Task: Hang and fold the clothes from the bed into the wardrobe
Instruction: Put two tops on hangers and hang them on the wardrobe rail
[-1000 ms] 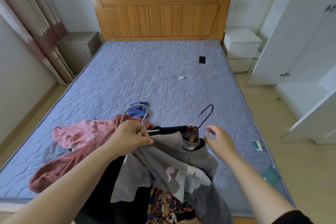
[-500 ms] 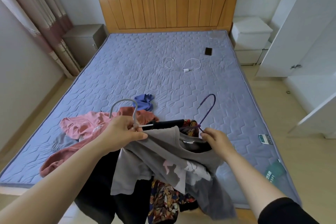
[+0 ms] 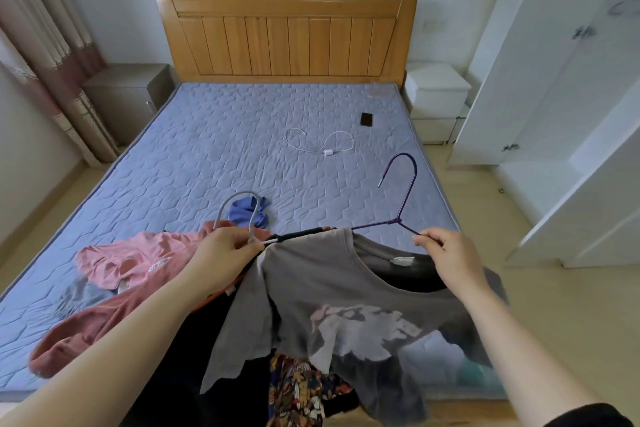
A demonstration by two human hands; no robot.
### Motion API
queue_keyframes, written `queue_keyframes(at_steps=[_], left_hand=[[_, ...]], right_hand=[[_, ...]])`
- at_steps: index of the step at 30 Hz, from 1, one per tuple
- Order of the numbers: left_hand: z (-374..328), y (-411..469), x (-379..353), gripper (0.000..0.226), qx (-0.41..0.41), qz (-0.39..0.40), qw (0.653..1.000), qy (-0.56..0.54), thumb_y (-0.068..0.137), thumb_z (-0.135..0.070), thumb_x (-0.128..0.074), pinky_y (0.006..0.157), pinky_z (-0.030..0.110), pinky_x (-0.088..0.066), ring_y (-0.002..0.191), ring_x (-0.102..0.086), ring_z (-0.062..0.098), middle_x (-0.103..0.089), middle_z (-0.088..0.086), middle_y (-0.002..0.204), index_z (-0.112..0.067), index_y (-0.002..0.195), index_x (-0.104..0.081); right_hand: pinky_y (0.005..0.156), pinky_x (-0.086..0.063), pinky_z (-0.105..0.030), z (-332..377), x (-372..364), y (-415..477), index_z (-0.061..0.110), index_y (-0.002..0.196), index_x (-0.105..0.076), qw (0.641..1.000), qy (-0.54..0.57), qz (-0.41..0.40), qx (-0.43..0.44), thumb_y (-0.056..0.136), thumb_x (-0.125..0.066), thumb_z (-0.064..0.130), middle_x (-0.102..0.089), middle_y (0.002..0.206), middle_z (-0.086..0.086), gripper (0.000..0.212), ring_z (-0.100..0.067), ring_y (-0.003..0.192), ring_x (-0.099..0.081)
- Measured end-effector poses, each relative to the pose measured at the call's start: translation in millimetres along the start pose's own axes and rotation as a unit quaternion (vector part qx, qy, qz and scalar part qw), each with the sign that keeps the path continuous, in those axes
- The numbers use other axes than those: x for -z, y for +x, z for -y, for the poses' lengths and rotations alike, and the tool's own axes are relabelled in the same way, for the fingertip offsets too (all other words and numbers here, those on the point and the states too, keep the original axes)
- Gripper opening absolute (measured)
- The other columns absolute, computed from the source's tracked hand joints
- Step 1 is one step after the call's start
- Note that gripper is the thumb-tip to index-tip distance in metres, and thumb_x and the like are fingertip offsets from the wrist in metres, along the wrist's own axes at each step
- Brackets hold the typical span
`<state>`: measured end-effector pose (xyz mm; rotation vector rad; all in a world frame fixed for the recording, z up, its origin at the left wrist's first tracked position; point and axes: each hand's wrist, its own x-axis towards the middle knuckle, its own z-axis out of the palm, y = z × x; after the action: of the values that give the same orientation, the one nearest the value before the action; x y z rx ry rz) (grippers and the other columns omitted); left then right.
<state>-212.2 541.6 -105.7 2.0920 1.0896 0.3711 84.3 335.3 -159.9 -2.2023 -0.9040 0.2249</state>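
You're mid-hanging: left hand (image 3: pixel 225 251) grips the grey hanger (image 3: pixel 258 210), right hand (image 3: pixel 448 250) pinches the purple hanger (image 3: pixel 406 199) at the grey shirt (image 3: pixel 329 288) collar, over the bed (image 3: pixel 242 135) foot. Next I'd guess you seat the shoulder, then head for the wardrobe (image 3: pixel 554 80).

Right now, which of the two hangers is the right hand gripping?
The purple hanger: the right hand pinches its arm, hook pointing up over the bed. The grey-hooked hanger is in the left hand.
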Motion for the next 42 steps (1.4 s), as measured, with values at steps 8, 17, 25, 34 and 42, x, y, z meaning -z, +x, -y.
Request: queue_keyframes(at_steps=[8,17,25,34,42], left_hand=[[-11,11,9,0.038,-0.012,-0.059,0.998,0.032,0.092,-0.023,-0.057,0.053,0.031,-0.028,0.052,-0.041,0.015,-0.043,0.000,0.051,-0.008,0.057,-0.047],[-43,16,3,0.026,0.015,0.018,0.987,-0.161,0.091,-0.018,-0.061,0.047,0.023,-0.028,0.045,-0.031,0.016,-0.035,0.006,0.054,-0.007,0.069,-0.052],[-91,10,-27,0.024,0.083,0.139,0.919,-0.360,0.095,-0.017,-0.059,0.031,0.014,-0.027,0.032,-0.032,0.004,-0.038,-0.004,0.044,-0.006,0.076,-0.050],[-161,-19,-71,0.022,0.058,0.224,0.875,-0.426,0.095,-0.019,-0.060,0.037,0.014,-0.038,0.040,-0.040,0.007,-0.044,0.001,0.055,0.000,0.083,-0.057],[-263,-75,-133,0.023,-0.026,0.274,0.863,-0.425,0.100,-0.018,-0.050,0.041,0.015,-0.041,0.044,-0.044,0.008,-0.047,0.003,0.060,-0.001,0.085,-0.058]], right_hand=[[0.062,-0.046,-0.033,42,53,-10,0.016,0.089,-0.075,0.990,-0.081,-0.119,-0.001,0.093,-0.061,0.027,-0.072,0.083,0.000,0.019,-0.020,0.075,-0.060],[0.065,-0.047,-0.034,69,87,-30,0.016,0.080,-0.072,0.974,-0.073,-0.176,-0.121,0.092,-0.059,0.037,-0.067,0.072,-0.005,0.027,-0.026,0.069,-0.059],[0.034,-0.022,-0.017,69,78,-56,0.015,0.078,-0.064,0.919,0.252,-0.168,-0.253,0.096,-0.050,0.017,-0.040,0.061,0.000,0.023,-0.014,0.047,-0.027],[0.035,-0.028,-0.016,51,133,-104,0.010,0.079,-0.062,0.904,0.297,-0.239,-0.192,0.096,-0.045,0.011,-0.044,0.057,0.002,0.025,-0.005,0.037,-0.034],[0.043,-0.027,-0.025,-1,227,-157,0.014,0.084,-0.064,0.904,0.265,-0.286,-0.177,0.098,-0.043,0.014,-0.041,0.059,-0.001,0.026,-0.012,0.045,-0.033]])
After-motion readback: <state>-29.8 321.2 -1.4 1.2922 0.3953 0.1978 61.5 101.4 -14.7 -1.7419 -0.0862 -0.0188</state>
